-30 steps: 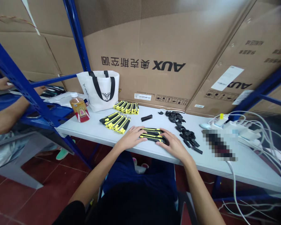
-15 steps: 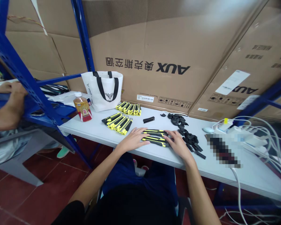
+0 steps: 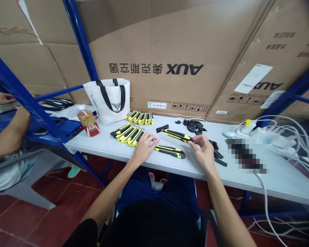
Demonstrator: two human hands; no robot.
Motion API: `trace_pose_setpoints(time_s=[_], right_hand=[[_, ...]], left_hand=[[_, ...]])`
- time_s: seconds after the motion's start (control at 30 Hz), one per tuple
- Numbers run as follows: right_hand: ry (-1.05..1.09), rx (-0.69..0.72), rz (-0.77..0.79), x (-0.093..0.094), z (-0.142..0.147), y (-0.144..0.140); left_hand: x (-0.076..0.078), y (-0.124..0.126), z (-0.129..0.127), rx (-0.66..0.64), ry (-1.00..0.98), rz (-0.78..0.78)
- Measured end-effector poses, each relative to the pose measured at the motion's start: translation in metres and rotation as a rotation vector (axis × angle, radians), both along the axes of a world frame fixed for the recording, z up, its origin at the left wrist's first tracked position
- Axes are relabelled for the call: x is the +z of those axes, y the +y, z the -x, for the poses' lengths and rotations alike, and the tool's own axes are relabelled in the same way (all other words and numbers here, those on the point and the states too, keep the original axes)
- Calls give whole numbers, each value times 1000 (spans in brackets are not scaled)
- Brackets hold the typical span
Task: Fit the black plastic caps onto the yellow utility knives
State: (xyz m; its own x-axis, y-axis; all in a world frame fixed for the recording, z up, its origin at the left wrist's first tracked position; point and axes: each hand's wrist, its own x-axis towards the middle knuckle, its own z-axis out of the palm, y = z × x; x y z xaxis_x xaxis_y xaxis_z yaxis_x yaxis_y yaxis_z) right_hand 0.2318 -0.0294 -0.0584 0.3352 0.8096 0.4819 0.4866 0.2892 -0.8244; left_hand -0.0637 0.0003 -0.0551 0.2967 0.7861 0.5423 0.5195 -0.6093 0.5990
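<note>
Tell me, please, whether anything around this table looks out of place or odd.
The lettering on the large cardboard box behind the table runs the wrong way round, perhaps because the box stands upside down. No spill shows on the table.

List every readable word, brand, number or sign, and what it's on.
"AUX 奥克斯空调": big carton, upside down.
"AUX": right carton, upside down, partly covered.
Handling symbols: both cartons; too small to make out.
Too small or blurred: other carton print, white stickers, bag logo and side lettering, bottle label.
</note>
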Motion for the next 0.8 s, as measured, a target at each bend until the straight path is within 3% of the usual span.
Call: trace_pose_setpoints(time_s=[0.07,0.17,0.27,0.4,0.5,0.57,0.67,0.8], right_hand=[[179,-16,-84,5,6,-2],[292,34,-162,13,34,-12],[254,195,-117,16,77,-30],[67,368,-64,18,110,-48],[-93,441,-8,23,99,-48],[-179,332,-11,25,78,-42],[-295,163,12,22,42,-28],[-551,-59,115,7,-1,-8]], left_hand=[[9,-8,-5,-26,-106,118],[19,-23,-17,-208,-292,353],[22,-36,-33,-399,-611,544],[24,-39,-39,-449,-891,673],[24,-29,-32,-435,-922,600],[19,-18,-26,-411,-953,562],[8,-3,-22,-399,-1009,651],[1,4,-22,-210,-1032,668]])
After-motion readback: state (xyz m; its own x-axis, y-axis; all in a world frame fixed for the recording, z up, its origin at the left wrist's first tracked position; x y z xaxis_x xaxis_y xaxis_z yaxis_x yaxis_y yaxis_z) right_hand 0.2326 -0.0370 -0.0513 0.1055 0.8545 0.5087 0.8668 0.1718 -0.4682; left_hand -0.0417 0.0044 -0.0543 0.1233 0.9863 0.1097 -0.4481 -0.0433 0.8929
